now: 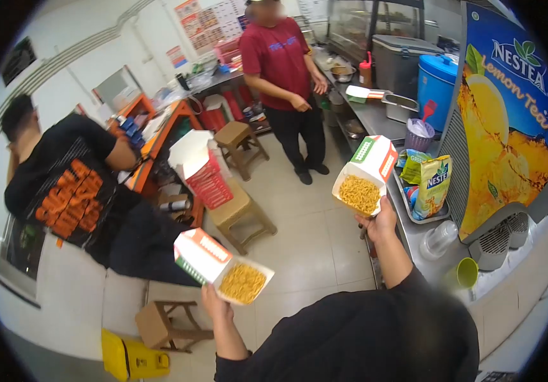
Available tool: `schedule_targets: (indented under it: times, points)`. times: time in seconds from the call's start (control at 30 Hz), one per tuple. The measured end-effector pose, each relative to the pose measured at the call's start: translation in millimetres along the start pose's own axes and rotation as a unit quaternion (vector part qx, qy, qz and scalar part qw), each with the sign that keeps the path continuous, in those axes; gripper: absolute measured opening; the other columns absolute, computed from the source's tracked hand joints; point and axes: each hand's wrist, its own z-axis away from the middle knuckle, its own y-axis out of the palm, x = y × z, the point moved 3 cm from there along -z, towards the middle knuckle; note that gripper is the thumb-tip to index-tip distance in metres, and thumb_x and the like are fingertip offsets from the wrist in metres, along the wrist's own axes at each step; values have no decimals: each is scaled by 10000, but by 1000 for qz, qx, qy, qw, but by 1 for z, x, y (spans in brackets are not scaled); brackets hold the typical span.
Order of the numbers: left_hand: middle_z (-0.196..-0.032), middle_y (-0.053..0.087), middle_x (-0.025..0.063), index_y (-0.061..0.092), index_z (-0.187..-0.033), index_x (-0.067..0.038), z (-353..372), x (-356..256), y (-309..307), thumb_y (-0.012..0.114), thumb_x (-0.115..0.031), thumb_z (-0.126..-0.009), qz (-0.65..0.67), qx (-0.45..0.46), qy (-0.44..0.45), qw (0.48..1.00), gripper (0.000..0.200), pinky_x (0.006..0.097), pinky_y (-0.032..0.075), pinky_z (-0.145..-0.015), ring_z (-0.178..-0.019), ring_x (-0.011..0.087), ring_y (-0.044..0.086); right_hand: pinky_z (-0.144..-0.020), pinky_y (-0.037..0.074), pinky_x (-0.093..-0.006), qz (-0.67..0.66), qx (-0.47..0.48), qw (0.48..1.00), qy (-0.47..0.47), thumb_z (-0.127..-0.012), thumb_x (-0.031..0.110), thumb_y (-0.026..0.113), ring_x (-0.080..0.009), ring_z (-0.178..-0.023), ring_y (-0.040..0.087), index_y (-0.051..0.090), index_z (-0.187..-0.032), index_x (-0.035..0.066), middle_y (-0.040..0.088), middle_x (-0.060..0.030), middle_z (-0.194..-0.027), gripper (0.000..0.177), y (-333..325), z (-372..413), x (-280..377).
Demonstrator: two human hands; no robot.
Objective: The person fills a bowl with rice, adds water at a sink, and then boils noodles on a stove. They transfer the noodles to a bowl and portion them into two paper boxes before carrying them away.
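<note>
My left hand (217, 304) grips an open paper takeout box (202, 256), its lid folded back towards the left. Yellow-brown noodles (242, 283) fill that box. Farther to the right, my right hand (379, 223) holds up a second open takeout box (374, 156) from below, with its lid standing at the back. It too contains noodles (360, 194). Both boxes are white with red-orange and green printing, and both are held in the air above the floor. Parts of my fingers are hidden beneath the boxes.
A person in a red shirt (274, 54) stands ahead; another in a black shirt (70, 184) is at the left. A stool (242, 213) bears a large carton (204, 169). On the right counter are a tray with drink packets (435, 191), plastic cups (439, 239) and a drink dispenser (509, 127).
</note>
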Motion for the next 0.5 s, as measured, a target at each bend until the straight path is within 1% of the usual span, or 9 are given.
schedule_targets:
  times: [0.07, 0.13, 0.23, 0.3, 0.37, 0.4, 0.47, 0.5]
  points:
    - [-936, 522, 105, 438, -1012, -3, -54, 11, 58, 374, -171, -887, -21, 60, -18, 998, 218, 302, 434, -718, -850, 186, 530, -667, 470, -489, 12, -39, 998, -48, -895, 346, 291, -278, -919, 532, 327, -1197, 114, 459, -108, -1135, 383, 9, -32, 7]
    - [-934, 527, 102, 447, -999, 0, -88, 19, 126, 382, -144, -879, 8, 140, -16, 990, 199, 292, 429, -729, -853, 173, 531, -638, 485, -475, 19, -79, 994, -72, -897, 346, 291, -270, -912, 540, 325, -1197, 112, 458, -101, -1135, 382, 15, -58, 14]
    - [-951, 533, 107, 452, -1020, 1, -137, 45, 224, 375, -140, -882, -10, 232, -15, 972, 212, 281, 427, -736, -855, 168, 533, -615, 495, -458, 16, -128, 987, -99, -898, 349, 292, -269, -904, 542, 334, -1187, 118, 457, -101, -1132, 372, 6, -114, 16]
    - [-963, 535, 107, 453, -1040, -2, -170, 68, 291, 366, -138, -887, 0, 301, -29, 953, 222, 274, 432, -728, -836, 171, 538, -623, 495, -481, -5, -151, 980, -127, -896, 354, 301, -283, -919, 539, 318, -1198, 126, 452, -99, -1141, 379, 3, -155, 14]
    - [-969, 535, 111, 451, -1042, -4, -190, 85, 359, 367, -139, -889, 28, 317, -64, 946, 221, 278, 438, -725, -827, 176, 543, -636, 494, -508, -38, -175, 973, -148, -896, 353, 300, -301, -945, 528, 298, -1204, 132, 437, -102, -1158, 379, 14, -192, 24]
    - [-973, 535, 114, 450, -1042, -4, -197, 93, 391, 368, -140, -889, 38, 323, -85, 942, 220, 280, 441, -724, -822, 179, 546, -648, 487, -522, -54, -155, 977, -137, -896, 349, 307, -313, -972, 512, 278, -1216, 133, 420, -107, -1173, 387, 12, -215, 25]
    - [-995, 531, 118, 426, -1090, -6, -219, 116, 448, 389, -172, -887, 5, 348, -96, 932, 265, 319, 424, -790, -894, 195, 529, -673, 478, -503, -71, -179, 974, -116, -895, 353, 315, -293, -1024, 469, 279, -1223, 167, 367, -86, -1226, 379, 21, -245, 35]
    - [-1002, 529, 115, 414, -1113, -5, -232, 133, 477, 399, -187, -886, -7, 366, -94, 926, 292, 334, 408, -823, -934, 201, 514, -685, 473, -506, -62, -187, 972, -125, -893, 357, 323, -292, -1066, 434, 265, -1238, 180, 323, -82, -1260, 393, 25, -258, 41]
